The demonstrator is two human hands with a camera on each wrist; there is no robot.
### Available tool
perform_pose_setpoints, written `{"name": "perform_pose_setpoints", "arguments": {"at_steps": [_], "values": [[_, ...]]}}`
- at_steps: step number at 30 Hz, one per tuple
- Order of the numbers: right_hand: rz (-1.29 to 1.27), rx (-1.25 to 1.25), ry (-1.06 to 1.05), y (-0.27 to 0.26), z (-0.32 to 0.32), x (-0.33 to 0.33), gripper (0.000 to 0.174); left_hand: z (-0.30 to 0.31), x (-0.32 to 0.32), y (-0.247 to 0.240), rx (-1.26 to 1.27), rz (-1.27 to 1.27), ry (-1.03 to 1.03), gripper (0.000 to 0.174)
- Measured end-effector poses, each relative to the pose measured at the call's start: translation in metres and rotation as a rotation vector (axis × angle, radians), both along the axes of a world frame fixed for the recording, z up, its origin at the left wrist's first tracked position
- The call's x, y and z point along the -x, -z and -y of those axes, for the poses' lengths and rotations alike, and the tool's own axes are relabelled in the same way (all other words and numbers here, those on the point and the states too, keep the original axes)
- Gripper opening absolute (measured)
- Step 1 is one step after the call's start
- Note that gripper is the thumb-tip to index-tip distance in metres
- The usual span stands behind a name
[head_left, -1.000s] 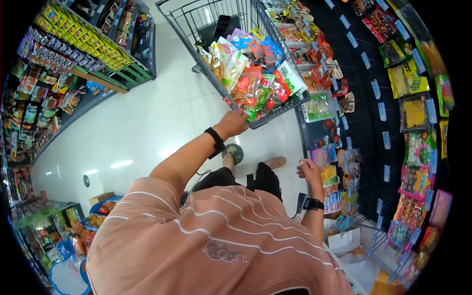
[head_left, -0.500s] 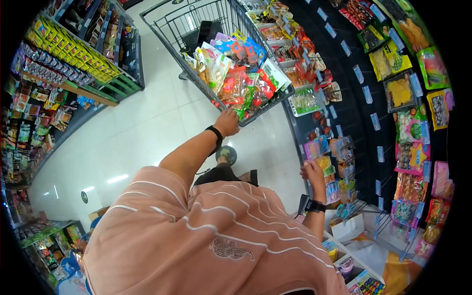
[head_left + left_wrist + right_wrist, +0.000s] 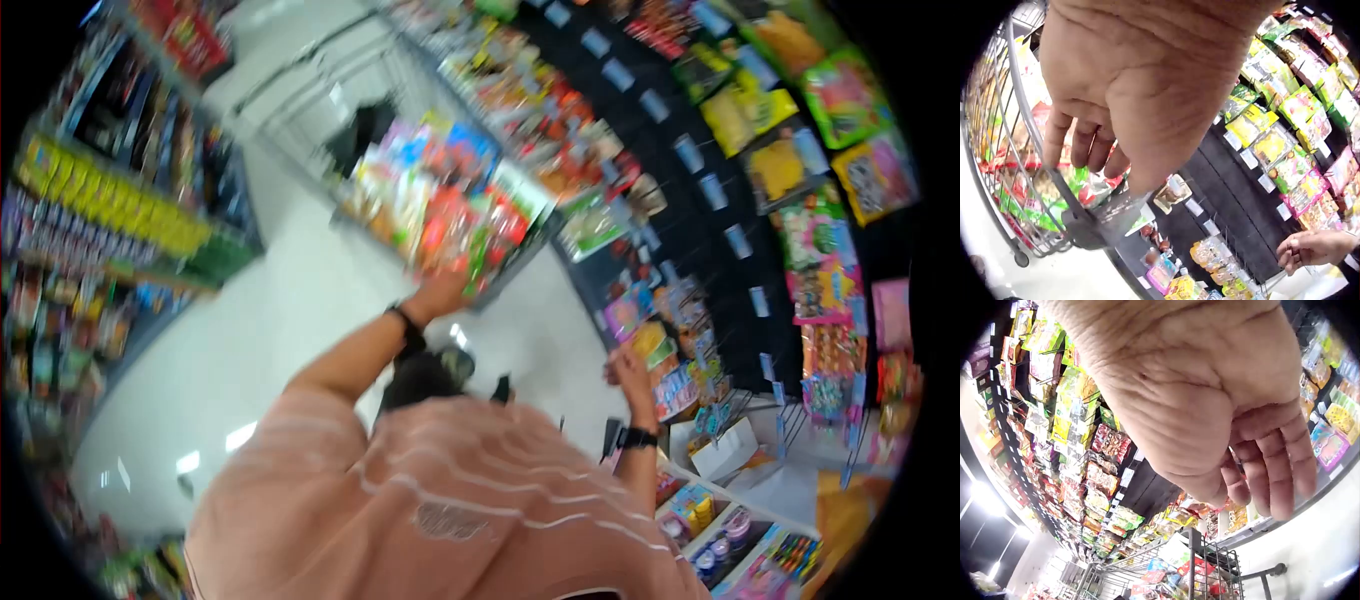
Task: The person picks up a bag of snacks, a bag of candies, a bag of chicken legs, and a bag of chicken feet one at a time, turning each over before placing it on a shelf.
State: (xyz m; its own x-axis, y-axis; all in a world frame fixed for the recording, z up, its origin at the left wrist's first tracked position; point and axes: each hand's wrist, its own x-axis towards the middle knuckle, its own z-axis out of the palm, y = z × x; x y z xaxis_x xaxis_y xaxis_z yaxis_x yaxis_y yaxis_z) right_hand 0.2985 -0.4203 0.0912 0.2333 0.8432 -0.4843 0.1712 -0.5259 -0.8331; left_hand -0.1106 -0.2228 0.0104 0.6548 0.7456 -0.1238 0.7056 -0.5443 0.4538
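Note:
My left hand (image 3: 440, 295) grips the near edge of a grey wire shopping cart (image 3: 528, 258); the left wrist view shows the hand (image 3: 1135, 87) over the rim (image 3: 1027, 115), fingertips bent down on the basket's side. Colourful snack bags (image 3: 440, 205) are heaped in the cart's near part, with a dark object (image 3: 362, 132) behind them. My right hand (image 3: 630, 372) hangs beside the right-hand shelf, its fingers loosely bent and holding nothing. In the right wrist view that hand (image 3: 1210, 406) is above the cart's wire frame (image 3: 1192, 562), not touching it.
Hanging snack packets (image 3: 825, 290) line the black shelving on the right. Another shelf with yellow packets (image 3: 110, 205) stands on the left. Pale tiled floor (image 3: 300, 290) lies between them. Low bins (image 3: 735, 535) hold small goods at the lower right.
In the head view, the cart and my left hand have shifted left and slightly down. Shelves on both sides have shifted too. My left hand keeps its hold; my right still hangs beside the shelf.

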Motion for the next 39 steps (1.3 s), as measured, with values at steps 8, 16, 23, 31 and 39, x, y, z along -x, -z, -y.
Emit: {"name": "perform_pose_setpoints", "arguments": {"at_steps": [8,16,23,31,39], "values": [[0.074,0.098,0.101,-0.023,-0.068,0.108,0.025,-0.122,0.143,-0.036,-0.051,-0.135,-0.320,0.028],[0.087,0.100,0.036,-0.028,-0.108,0.200,0.027,-0.203,0.220,0.017,-0.098,-0.369,-0.232,0.028],[0.134,0.151,0.042,-0.037,-0.114,0.213,0.029,-0.231,0.212,0.025,0.136,-0.445,-0.293,0.038],[0.124,0.134,0.133,-0.045,-0.128,0.213,0.027,-0.248,0.208,0.052,0.257,-0.543,-0.197,0.041],[0.139,0.114,0.074,-0.042,-0.139,0.214,0.027,-0.241,0.201,0.029,0.293,-0.537,-0.134,0.036]]}}
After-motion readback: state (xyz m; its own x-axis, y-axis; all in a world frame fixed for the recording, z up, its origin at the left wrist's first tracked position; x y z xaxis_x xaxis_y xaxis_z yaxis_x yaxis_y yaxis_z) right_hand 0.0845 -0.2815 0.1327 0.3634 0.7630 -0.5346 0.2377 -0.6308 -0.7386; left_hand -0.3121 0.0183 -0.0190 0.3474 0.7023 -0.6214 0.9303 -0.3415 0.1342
